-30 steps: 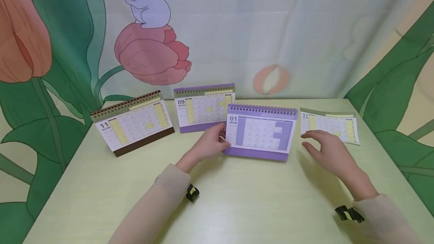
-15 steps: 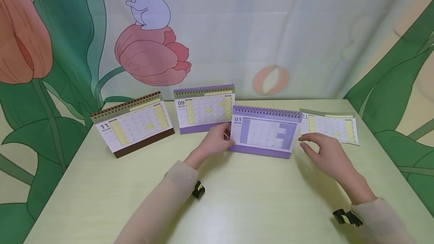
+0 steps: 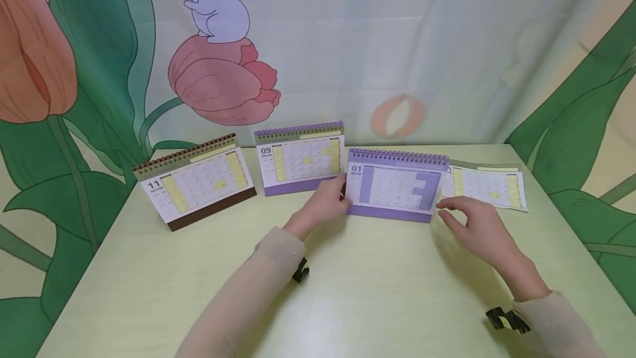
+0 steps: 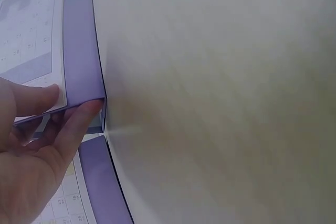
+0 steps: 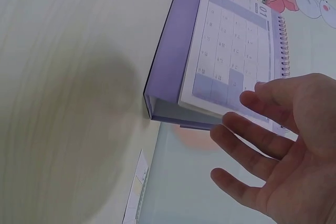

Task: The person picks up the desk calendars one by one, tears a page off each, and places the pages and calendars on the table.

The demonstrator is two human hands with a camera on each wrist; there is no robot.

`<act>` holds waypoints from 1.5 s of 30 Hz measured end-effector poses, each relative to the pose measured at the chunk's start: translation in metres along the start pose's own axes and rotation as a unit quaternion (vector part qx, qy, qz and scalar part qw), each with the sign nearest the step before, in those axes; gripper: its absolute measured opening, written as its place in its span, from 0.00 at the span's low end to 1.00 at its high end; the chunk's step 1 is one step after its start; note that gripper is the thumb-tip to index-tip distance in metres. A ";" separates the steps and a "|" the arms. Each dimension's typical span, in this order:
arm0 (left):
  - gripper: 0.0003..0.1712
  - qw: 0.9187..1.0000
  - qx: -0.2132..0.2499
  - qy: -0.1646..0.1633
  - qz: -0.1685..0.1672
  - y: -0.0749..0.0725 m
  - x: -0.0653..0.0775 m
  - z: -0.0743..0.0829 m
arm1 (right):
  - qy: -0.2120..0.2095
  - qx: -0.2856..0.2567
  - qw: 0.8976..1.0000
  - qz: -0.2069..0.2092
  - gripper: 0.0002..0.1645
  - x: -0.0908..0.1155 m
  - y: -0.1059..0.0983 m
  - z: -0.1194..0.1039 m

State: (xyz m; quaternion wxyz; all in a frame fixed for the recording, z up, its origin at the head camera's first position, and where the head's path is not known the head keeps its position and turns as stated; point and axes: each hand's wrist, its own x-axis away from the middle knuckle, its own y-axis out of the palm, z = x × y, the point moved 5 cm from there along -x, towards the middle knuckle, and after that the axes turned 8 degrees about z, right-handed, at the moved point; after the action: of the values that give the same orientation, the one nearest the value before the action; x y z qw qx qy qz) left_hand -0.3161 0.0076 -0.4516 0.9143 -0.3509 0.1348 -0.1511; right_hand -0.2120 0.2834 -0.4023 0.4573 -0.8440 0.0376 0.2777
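A purple spiral-bound desk calendar (image 3: 392, 187) showing 01 stands tilted back on its base in the middle of the table. At its left edge my left hand (image 3: 325, 201) grips it, thumb on the front page and fingers behind, as the left wrist view shows. My right hand (image 3: 479, 225) hovers off the calendar's right edge with loosely bent fingers and holds nothing. In the right wrist view that hand's fingertips (image 5: 218, 135) are near the open side of the calendar's stand. Behind the right hand lies a loose calendar sheet (image 3: 489, 187) marked 11, partly covered by the purple calendar.
On the left stands a brown-based desk calendar (image 3: 199, 181) marked 11. A second purple-based calendar (image 3: 300, 162) showing 09 stands just left of the held one. The pale table (image 3: 358, 291) ends at a printed curtain (image 3: 447, 59) at the back.
My left hand has moved the purple 01 calendar right and slightly back, so it now overlaps the loose sheet. My right hand has barely shifted.
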 end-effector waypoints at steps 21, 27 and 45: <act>0.21 0.999 -0.010 -0.030 0.025 0.014 -0.030 0.007 | 0.016 -0.009 0.999 -0.029 0.09 0.002 0.001 0.000; 0.24 0.997 -0.022 -0.059 0.035 0.018 -0.035 0.008 | 0.004 -0.008 1.000 -0.029 0.08 0.000 0.004 -0.002; 0.26 0.992 -0.029 -0.097 0.074 0.018 -0.052 0.012 | 0.008 -0.015 0.999 -0.033 0.09 0.004 0.009 0.002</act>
State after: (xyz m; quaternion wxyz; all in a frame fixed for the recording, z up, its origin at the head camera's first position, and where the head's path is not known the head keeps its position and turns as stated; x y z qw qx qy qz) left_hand -0.3558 0.0469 -0.4480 0.9212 -0.3793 0.0751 -0.0440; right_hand -0.2125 0.2807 -0.4121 0.4529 -0.8539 0.0087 0.2562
